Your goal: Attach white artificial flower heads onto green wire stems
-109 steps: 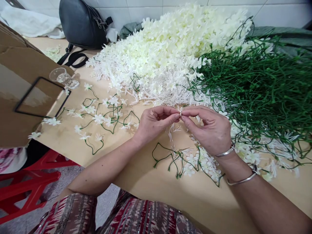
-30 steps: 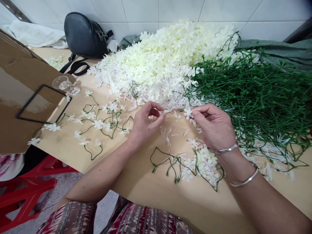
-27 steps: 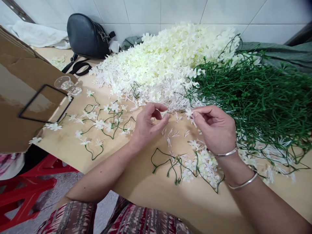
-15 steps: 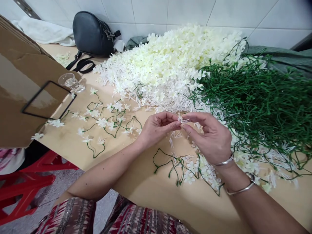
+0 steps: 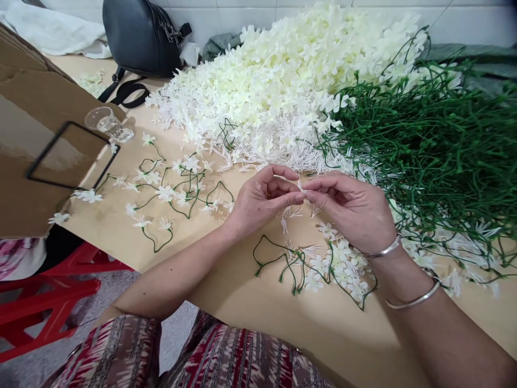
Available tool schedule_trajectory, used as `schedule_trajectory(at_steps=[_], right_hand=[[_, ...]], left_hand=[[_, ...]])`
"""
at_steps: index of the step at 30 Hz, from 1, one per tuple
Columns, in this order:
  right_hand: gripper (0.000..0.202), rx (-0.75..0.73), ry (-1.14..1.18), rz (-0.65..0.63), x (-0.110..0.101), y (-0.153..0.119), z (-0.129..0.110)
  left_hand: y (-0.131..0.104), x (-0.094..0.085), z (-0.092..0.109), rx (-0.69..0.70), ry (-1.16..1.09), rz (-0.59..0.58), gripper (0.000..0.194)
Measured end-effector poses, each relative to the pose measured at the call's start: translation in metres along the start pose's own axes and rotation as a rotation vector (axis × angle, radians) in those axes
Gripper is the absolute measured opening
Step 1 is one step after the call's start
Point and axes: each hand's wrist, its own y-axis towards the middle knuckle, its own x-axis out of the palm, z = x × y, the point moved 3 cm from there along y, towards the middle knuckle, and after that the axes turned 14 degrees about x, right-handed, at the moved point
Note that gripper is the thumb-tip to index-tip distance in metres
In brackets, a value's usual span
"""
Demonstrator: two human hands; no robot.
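Observation:
My left hand (image 5: 264, 199) and my right hand (image 5: 355, 213) meet fingertip to fingertip over the table. Between them they pinch a small white stamen piece (image 5: 300, 186), mostly covered by the fingers. Behind the hands rises a large heap of cream-white petals (image 5: 283, 70), with white stamens (image 5: 278, 148) along its front. Green stems (image 5: 436, 151) are piled to the right. Below the hands lie a few loose green stems (image 5: 278, 264) and white blossoms (image 5: 343, 264). Stems with white flowers on them (image 5: 165, 193) are spread left of my left hand.
A cardboard box (image 5: 36, 124) stands at the left, with a black wire frame (image 5: 52, 145) and a clear plastic cup (image 5: 109, 125) beside it. A black bag (image 5: 141, 40) rests near the tiled wall. Red stools (image 5: 48, 302) are below the table's left edge.
The view has shifted, so the heaps sit higher in it. The fingertips of both hands have closed nearer together, and less of the white stamen piece shows between them.

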Motion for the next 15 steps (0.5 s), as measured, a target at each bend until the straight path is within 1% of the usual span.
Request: schedule_trajectory(at_steps=[1, 2, 4, 6, 9, 10, 13, 15], right_hand=[[0.007, 0.006, 0.0, -0.005, -0.0008, 0.0007, 0.0], [0.01, 0.015, 0.007, -0.007, -0.0013, 0.0013, 0.0001], [0.021, 0.036, 0.042, -0.021, -0.0013, 0.0025, 0.001], [0.029, 0.054, 0.08, -0.062, 0.0004, 0.004, 0.0022], [0.024, 0.049, 0.128, -0.115, 0.0036, 0.0058, 0.0031], [0.026, 0.039, 0.134, -0.113, 0.0042, 0.006, 0.0031], [0.031, 0.023, 0.065, -0.032, 0.0026, 0.0046, 0.0015], [0.03, 0.005, -0.007, 0.056, -0.0024, 0.0032, -0.002]], left_hand=[[0.0003, 0.0003, 0.0007, 0.008, -0.001, 0.001, 0.05], [0.0007, 0.0007, 0.0019, 0.021, 0.005, 0.0, 0.051], [0.0014, 0.0019, 0.0048, 0.055, 0.02, -0.007, 0.051], [0.0018, 0.0032, 0.0065, 0.074, 0.034, -0.02, 0.053], [0.0019, 0.0046, 0.0052, 0.094, 0.058, -0.028, 0.054], [0.002, 0.0047, 0.0042, 0.103, 0.068, -0.024, 0.054], [0.0027, 0.0036, 0.0037, 0.155, 0.137, -0.004, 0.053], [0.003, 0.0021, 0.0083, 0.219, 0.252, 0.014, 0.05]])
